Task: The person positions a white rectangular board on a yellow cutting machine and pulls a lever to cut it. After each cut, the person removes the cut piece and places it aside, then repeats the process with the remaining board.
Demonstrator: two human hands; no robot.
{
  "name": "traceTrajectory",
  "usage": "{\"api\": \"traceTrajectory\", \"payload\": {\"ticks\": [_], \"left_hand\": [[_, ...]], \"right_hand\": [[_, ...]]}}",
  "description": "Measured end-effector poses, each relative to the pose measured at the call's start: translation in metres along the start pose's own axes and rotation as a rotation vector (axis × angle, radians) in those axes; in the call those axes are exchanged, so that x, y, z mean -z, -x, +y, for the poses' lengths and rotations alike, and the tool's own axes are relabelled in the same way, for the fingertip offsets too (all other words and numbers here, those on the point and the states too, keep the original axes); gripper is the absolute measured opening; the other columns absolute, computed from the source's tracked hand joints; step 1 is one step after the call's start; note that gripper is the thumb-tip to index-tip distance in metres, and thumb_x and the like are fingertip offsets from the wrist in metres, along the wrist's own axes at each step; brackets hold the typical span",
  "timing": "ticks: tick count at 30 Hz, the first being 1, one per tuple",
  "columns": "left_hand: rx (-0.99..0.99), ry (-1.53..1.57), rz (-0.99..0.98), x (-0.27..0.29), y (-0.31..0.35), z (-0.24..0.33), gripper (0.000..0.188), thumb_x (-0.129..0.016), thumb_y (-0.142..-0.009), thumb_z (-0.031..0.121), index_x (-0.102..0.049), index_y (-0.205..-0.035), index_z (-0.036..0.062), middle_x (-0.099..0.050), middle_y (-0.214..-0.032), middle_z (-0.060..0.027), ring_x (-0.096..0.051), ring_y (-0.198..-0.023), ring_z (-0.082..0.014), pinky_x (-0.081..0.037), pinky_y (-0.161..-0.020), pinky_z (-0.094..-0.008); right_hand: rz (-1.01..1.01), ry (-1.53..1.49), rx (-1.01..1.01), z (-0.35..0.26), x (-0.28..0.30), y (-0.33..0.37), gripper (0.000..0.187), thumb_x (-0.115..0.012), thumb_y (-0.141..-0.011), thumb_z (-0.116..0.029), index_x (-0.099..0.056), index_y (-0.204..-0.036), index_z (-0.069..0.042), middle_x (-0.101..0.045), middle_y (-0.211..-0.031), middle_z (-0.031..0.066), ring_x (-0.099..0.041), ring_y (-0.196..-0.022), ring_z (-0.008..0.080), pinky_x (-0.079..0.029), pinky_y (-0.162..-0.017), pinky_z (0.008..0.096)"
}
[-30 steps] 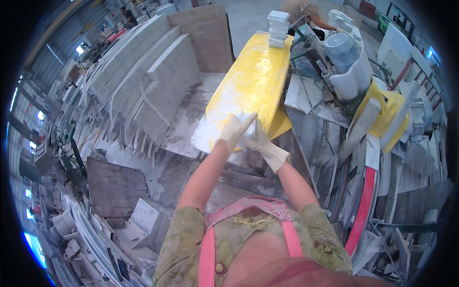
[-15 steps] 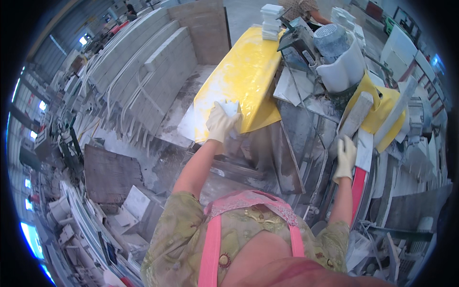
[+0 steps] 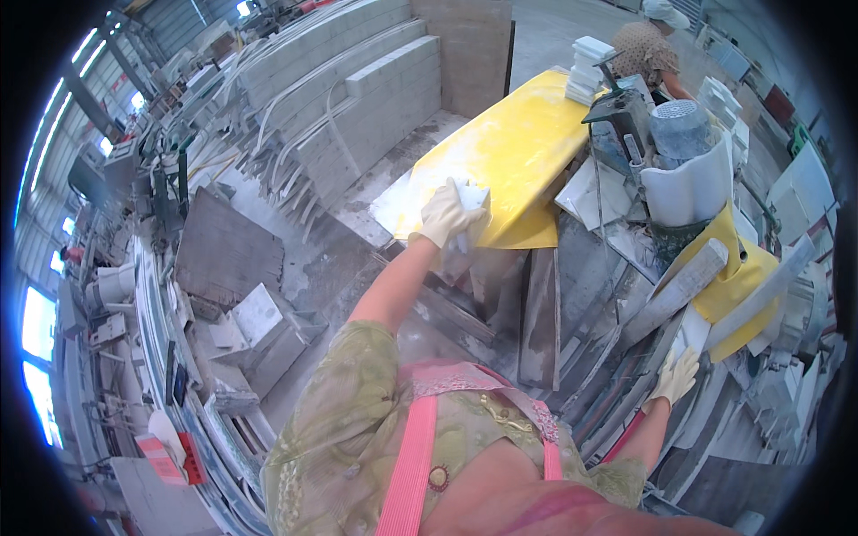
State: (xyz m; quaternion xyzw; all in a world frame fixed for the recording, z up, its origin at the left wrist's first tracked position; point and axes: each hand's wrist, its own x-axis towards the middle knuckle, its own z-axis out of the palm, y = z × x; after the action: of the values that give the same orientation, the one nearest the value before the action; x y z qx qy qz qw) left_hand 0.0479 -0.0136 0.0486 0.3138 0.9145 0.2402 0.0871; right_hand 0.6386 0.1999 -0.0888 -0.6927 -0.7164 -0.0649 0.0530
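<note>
My left hand, in a cream glove, is closed around a few small white tiles. It is at the near end of a table covered with a yellow sheet, whose near left corner is dusted white. Low on the right, my right hand, gloved alike, has its fingers stretched out and apart. They lie against the near end of a white strip beside a red rail; whether they press on it I cannot tell.
A stack of white tiles stands at the sheet's far end, near another person. A machine with a grey motor and white guard is at the right. Long grey slabs lean at the far left; a brown board lies nearer.
The view has swung, so the scene sits farther right and the other person shows more. My left hand still holds the tiles. My right hand has moved nearer the white strip, fingers spread.
</note>
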Motion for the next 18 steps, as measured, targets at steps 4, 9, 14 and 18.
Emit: {"api": "traceTrajectory", "payload": {"ticks": [4,9,14,18], "left_hand": [[0.003,0.01,0.008,0.0,0.001,0.0,0.092,-0.076,-0.07,0.056,-0.051,-0.136,-0.0038,-0.065,-0.127,-0.0258,-0.064,-0.118,-0.0372,-0.052,-0.096,-0.0436],[0.006,0.051,-0.004,0.003,0.003,0.003,0.094,-0.077,-0.069,0.06,-0.052,-0.134,-0.0034,-0.064,-0.127,-0.0246,-0.065,-0.116,-0.0369,-0.053,-0.096,-0.0431],[0.004,0.028,0.067,-0.01,-0.004,-0.001,0.091,-0.077,-0.071,0.062,-0.053,-0.132,-0.0021,-0.068,-0.121,-0.0239,-0.067,-0.112,-0.0367,-0.054,-0.094,-0.0436],[-0.115,-0.228,0.144,-0.028,-0.015,-0.019,0.115,-0.067,-0.074,0.078,-0.046,-0.144,-0.0108,-0.061,-0.134,-0.0298,-0.059,-0.127,-0.042,-0.041,-0.113,-0.0438]], "right_hand": [[-0.073,0.031,-0.044,-0.001,0.011,0.018,0.067,-0.031,-0.108,-0.055,-0.023,-0.163,-0.018,-0.02,-0.17,0.0099,-0.019,-0.155,0.0268,-0.014,-0.125,0.0479],[-0.094,0.055,-0.011,0.015,0.006,0.051,0.066,-0.033,-0.108,-0.052,-0.023,-0.164,-0.018,-0.02,-0.17,0.0119,-0.019,-0.156,0.0291,-0.015,-0.125,0.0453],[0.086,0.017,0.101,0.036,-0.003,0.1,0.066,-0.035,-0.108,-0.05,-0.029,-0.161,-0.012,-0.027,-0.167,0.0166,-0.025,-0.154,0.0326,-0.018,-0.124,0.0448],[0.156,-0.629,0.13,0.033,0.008,0.138,0.052,-0.046,-0.108,-0.03,-0.044,-0.153,-0.004,-0.039,-0.161,0.0146,-0.032,-0.151,0.0268,-0.024,-0.124,0.04]]}}
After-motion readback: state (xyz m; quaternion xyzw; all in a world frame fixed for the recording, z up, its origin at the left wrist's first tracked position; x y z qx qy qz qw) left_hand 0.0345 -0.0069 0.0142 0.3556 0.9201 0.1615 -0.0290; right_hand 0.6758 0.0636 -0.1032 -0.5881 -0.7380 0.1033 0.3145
